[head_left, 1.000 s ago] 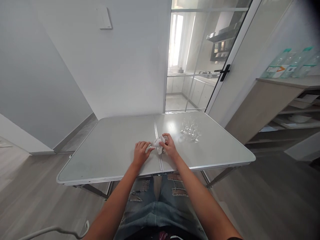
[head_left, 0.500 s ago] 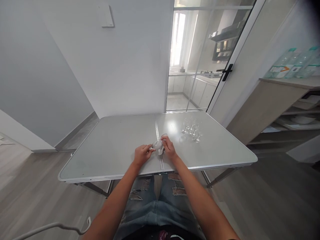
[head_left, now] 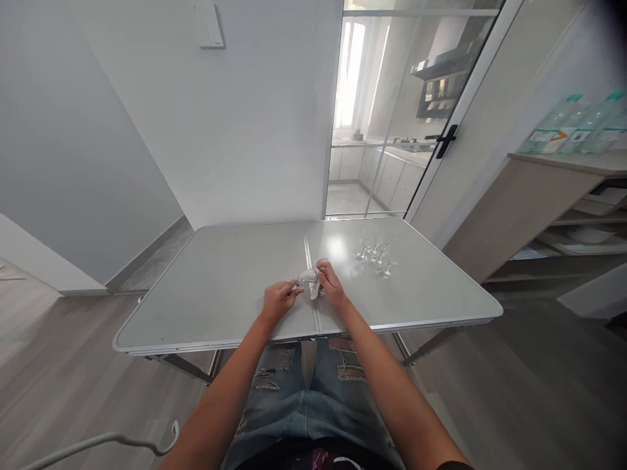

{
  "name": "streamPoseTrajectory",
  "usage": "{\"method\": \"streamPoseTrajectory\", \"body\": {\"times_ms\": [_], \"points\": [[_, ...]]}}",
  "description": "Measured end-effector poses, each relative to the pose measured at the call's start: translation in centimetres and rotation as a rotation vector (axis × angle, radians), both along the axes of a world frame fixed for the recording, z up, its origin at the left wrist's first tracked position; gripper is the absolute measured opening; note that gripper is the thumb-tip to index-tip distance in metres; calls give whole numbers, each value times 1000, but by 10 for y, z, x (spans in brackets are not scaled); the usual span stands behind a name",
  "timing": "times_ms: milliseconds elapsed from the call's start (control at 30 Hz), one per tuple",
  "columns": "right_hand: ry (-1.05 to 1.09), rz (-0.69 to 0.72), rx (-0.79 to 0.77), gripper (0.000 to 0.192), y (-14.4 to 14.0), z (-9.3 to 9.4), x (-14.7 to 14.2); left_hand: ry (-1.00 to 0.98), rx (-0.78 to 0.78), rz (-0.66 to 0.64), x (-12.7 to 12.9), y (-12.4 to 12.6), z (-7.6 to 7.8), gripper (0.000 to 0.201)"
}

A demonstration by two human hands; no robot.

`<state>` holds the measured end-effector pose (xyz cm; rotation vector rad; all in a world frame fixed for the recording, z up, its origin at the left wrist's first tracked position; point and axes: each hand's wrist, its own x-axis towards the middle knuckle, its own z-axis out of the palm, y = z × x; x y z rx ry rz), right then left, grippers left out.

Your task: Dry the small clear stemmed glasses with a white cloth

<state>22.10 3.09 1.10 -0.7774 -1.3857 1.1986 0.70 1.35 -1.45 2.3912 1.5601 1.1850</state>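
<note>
Near the front edge of the table, my left hand [head_left: 279,300] pinches the narrow end of a small stemmed glass [head_left: 304,282], which lies sideways between my hands. My right hand [head_left: 332,287] grips a white cloth [head_left: 314,292] at the glass's other end. Part of the cloth hangs below my right fingers, and some of it shows above them. How far the cloth reaches inside the glass is hidden. To the right, several clear stemmed glasses [head_left: 377,256] stand close together on the table.
The grey folding table [head_left: 235,274] has a metal rim and a seam down its middle. Behind it are a white wall [head_left: 255,130] and a glass door with a black handle [head_left: 445,141]. A wooden shelf [head_left: 529,202] with plastic bottles [head_left: 558,127] stands at right.
My right hand and the cloth have shifted slightly, and the cloth covers the glass a little differently. My left hand keeps its pinch. The standing glasses have not moved.
</note>
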Motion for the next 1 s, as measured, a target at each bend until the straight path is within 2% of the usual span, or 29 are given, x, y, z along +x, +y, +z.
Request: {"method": "streamPoseTrajectory", "body": {"times_ms": [200,300,400,467,567,800,900,1000], "points": [[-87,-70,19,35,4,-2,0,23,8,41,0,-1,-2,27],[-29,5,-20,37,6,2,1,19,-3,49,0,0,-2,26],[90,109,-132,39,7,5,2,3,-14,19,0,0,-2,27],[179,116,-160,38,7,6,3,-18,-17,0,0,1,-2,28],[221,79,-115,34,7,5,1,-41,-14,-1,-1,1,-1,30],[-40,-114,29,29,5,-6,-6,-6,-1,25,-2,-1,0,27],[-85,-122,78,31,7,-7,-5,18,-4,39,-2,-1,0,25],[-2,-50,34,36,9,-3,-4,10,8,32,-1,0,0,25]]}}
